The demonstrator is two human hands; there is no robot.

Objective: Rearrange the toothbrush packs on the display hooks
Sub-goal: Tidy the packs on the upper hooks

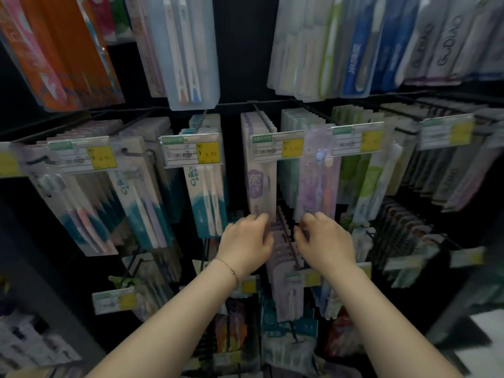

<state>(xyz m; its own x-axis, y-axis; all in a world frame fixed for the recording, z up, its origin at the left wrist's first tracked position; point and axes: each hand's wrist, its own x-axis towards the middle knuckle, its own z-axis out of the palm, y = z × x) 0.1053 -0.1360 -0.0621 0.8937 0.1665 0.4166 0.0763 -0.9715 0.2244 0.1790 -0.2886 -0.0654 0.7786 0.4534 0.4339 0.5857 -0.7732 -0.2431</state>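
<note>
On the left, teal-and-white toothbrush packs [207,197] hung behind a yellow price tag [191,151]. The left hand [245,240], a thin bracelet [231,269] at its wrist, had its fingers curled against the left edge of a row of lilac packs [283,257] on a lower hook [289,238]. The right hand [326,240] curled in at the row's right edge, so the packs lay between both hands. Blur hid whether either hand gripped a pack. Green packs [366,184] hung further right.
</note>
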